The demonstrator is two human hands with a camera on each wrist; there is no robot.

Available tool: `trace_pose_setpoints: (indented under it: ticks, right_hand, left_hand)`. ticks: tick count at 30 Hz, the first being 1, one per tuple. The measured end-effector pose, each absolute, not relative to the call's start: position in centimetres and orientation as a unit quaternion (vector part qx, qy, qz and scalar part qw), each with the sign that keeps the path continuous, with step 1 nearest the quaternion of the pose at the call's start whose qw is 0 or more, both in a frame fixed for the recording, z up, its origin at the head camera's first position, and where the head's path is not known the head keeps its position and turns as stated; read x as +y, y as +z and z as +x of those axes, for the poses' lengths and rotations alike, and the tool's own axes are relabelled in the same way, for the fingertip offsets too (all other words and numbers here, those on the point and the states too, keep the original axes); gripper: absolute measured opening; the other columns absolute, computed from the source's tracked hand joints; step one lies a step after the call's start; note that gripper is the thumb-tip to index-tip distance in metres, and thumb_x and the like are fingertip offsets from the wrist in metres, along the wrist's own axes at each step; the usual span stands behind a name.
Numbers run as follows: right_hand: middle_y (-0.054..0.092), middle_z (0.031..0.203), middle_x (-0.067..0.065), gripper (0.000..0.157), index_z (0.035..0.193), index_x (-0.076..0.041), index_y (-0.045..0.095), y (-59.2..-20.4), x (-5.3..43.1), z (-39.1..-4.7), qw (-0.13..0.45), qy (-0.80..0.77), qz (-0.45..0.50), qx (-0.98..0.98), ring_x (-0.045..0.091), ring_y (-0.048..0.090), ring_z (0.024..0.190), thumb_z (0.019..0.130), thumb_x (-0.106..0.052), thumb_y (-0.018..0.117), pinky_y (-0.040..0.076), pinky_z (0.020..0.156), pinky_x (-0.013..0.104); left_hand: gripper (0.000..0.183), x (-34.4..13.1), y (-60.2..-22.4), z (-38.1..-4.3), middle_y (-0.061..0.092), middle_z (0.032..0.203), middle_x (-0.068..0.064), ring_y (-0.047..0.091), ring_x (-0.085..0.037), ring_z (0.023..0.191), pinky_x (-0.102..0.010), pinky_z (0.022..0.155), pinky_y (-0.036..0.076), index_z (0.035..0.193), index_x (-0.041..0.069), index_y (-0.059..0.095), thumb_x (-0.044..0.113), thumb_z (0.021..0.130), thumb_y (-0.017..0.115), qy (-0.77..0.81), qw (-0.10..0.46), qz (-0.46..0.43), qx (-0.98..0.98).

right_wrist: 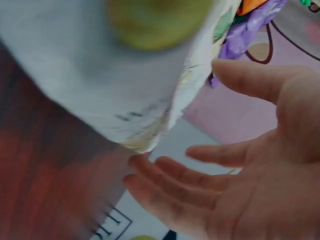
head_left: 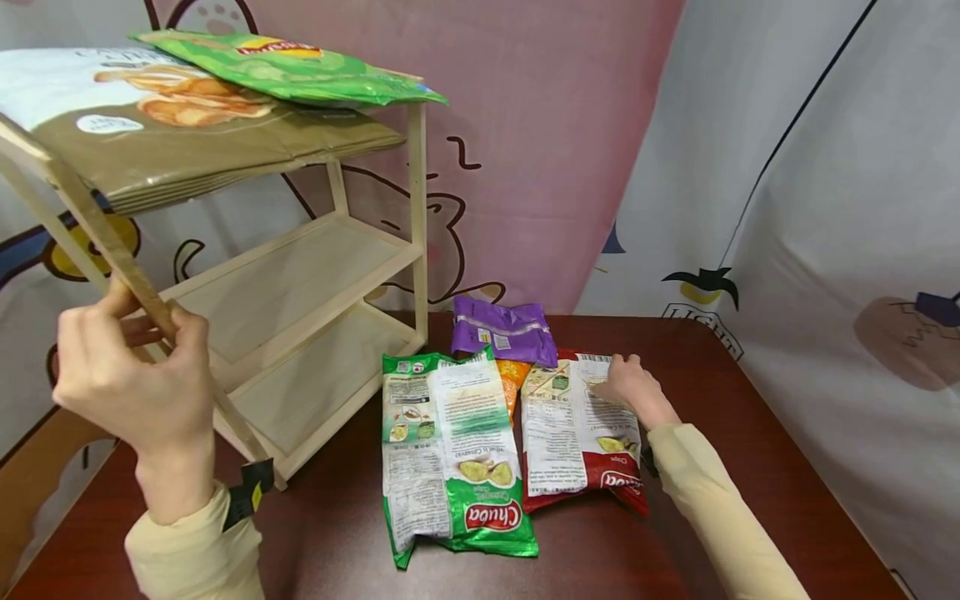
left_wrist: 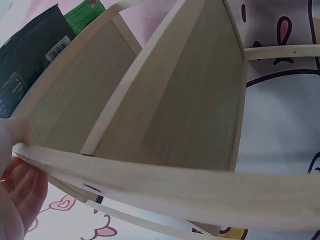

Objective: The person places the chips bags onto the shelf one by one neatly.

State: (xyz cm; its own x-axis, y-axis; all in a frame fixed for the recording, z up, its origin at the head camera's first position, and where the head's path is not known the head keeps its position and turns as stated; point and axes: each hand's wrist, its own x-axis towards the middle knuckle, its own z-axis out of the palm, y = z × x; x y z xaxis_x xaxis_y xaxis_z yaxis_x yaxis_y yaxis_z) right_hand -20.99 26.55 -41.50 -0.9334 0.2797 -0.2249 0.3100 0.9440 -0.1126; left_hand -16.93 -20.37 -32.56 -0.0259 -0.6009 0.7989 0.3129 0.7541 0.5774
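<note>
My left hand [head_left: 138, 371] grips the front post of a light wooden shelf rack [head_left: 277, 271], thumb and fingers around the wood. The left wrist view has the same fingers [left_wrist: 34, 192] curled at the post. At the far end of a red-and-white Chuba chip bag [head_left: 555, 442], my right hand [head_left: 633, 390] reaches over its right corner. In the right wrist view its fingers [right_wrist: 185, 192] are extended and spread beside the bag's edge, the thumb apart from them. This bag lies back side up on the dark table.
A green Chuba chip bag [head_left: 416, 508] lies left of the red one. Behind them are a purple packet [head_left: 513, 333] and a partly covered orange packet [head_left: 512, 375]. Atop the rack, a large brown-and-white bag [head_left: 225, 158] lies under a green chip bag [head_left: 322, 75]. Printed cloth hangs behind.
</note>
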Motion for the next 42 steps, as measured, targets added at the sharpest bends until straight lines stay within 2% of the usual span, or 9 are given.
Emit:
trace_pose_setpoints:
  ticks: [3, 6, 8, 10, 14, 19, 25, 32, 42]
  right_hand:
    - [0.045, 0.121, 0.038, 0.079, 0.129, 0.020, 0.036, -42.1, 27.3, -20.8, 0.129, -0.081, 0.168, 0.974, 0.042, 0.054, 0.096, 0.081, -0.035, 0.064, 0.048, 0.086, 0.053]
    - [0.057, 0.101, 0.028, 0.070, 0.119, 0.018, 0.046, -42.5, 28.1, -20.7, 0.146, -0.104, 0.176, 0.968, 0.032, 0.057, 0.082, 0.080, -0.038, 0.065, 0.051, 0.073, 0.042]
    - [0.061, 0.089, 0.020, 0.064, 0.113, 0.015, 0.051, -42.7, 28.6, -20.7, 0.153, -0.136, 0.176, 0.963, 0.026, 0.060, 0.074, 0.080, -0.038, 0.066, 0.052, 0.064, 0.036]
    - [0.062, 0.087, 0.019, 0.061, 0.112, 0.013, 0.052, -42.8, 29.1, -20.7, 0.157, -0.171, 0.175, 0.957, 0.023, 0.062, 0.071, 0.081, -0.038, 0.066, 0.053, 0.061, 0.035]
    - [0.064, 0.088, 0.019, 0.058, 0.113, 0.011, 0.050, -42.9, 29.8, -20.6, 0.153, -0.224, 0.172, 0.947, 0.021, 0.064, 0.069, 0.083, -0.035, 0.067, 0.055, 0.062, 0.034]
    - [0.061, 0.091, 0.022, 0.051, 0.113, 0.013, 0.047, -42.6, 30.2, -20.3, 0.130, -0.250, 0.164, 0.945, 0.021, 0.063, 0.070, 0.086, -0.026, 0.065, 0.053, 0.060, 0.029]
    - [0.056, 0.099, 0.027, 0.057, 0.122, 0.016, 0.037, -41.5, 30.5, -20.1, 0.094, -0.247, 0.150, 0.953, 0.025, 0.060, 0.073, 0.086, -0.020, 0.063, 0.048, 0.061, 0.027]
    - [0.055, 0.102, 0.031, 0.058, 0.125, 0.014, 0.033, -39.2, 30.8, -20.0, 0.048, -0.255, 0.144, 0.955, 0.025, 0.061, 0.072, 0.086, -0.017, 0.063, 0.049, 0.060, 0.029]
    - [0.051, 0.110, 0.035, 0.055, 0.128, 0.011, 0.032, -35.0, 30.7, -19.6, -0.042, -0.225, 0.122, 0.966, 0.034, 0.060, 0.080, 0.088, -0.016, 0.059, 0.048, 0.058, 0.029]
  left_hand:
    - [0.026, -20.4, -32.6, -16.9, 0.065, 0.084, -0.026, 0.055, -0.044, 0.063, 0.004, 0.071, 0.023, 0.096, 0.001, 0.072, 0.008, 0.075, 0.057, -0.332, 0.689, 0.112, -0.634]
    - [0.026, -20.3, -32.5, -16.9, 0.065, 0.085, -0.026, 0.058, -0.044, 0.063, 0.005, 0.071, 0.024, 0.096, 0.002, 0.072, 0.008, 0.075, 0.057, -0.332, 0.689, 0.110, -0.634]
    - [0.026, -20.3, -32.5, -16.9, 0.065, 0.084, -0.026, 0.059, -0.044, 0.063, 0.005, 0.071, 0.024, 0.096, 0.002, 0.072, 0.008, 0.075, 0.057, -0.333, 0.689, 0.110, -0.634]
    - [0.026, -20.3, -32.5, -16.9, 0.065, 0.084, -0.025, 0.060, -0.044, 0.063, 0.004, 0.071, 0.024, 0.096, 0.002, 0.072, 0.009, 0.075, 0.057, -0.333, 0.690, 0.110, -0.633]
    - [0.026, -20.3, -32.5, -17.0, 0.065, 0.084, -0.025, 0.058, -0.044, 0.063, 0.003, 0.072, 0.023, 0.096, 0.002, 0.071, 0.009, 0.076, 0.058, -0.333, 0.689, 0.111, -0.634]
    - [0.026, -20.3, -32.5, -17.0, 0.065, 0.085, -0.025, 0.056, -0.044, 0.064, 0.003, 0.072, 0.023, 0.097, 0.001, 0.071, 0.009, 0.076, 0.058, -0.331, 0.689, 0.110, -0.636]
    - [0.026, -20.3, -32.5, -16.9, 0.065, 0.085, -0.026, 0.057, -0.044, 0.063, 0.004, 0.072, 0.023, 0.097, 0.002, 0.071, 0.008, 0.076, 0.058, -0.331, 0.688, 0.107, -0.636]
    - [0.026, -20.3, -32.6, -16.9, 0.064, 0.084, -0.026, 0.056, -0.044, 0.063, 0.003, 0.071, 0.022, 0.096, 0.000, 0.071, 0.009, 0.075, 0.057, -0.328, 0.692, 0.108, -0.634]
    - [0.026, -20.4, -32.6, -16.9, 0.065, 0.084, -0.027, 0.054, -0.044, 0.063, 0.003, 0.071, 0.021, 0.096, 0.000, 0.071, 0.009, 0.076, 0.057, -0.327, 0.691, 0.108, -0.635]
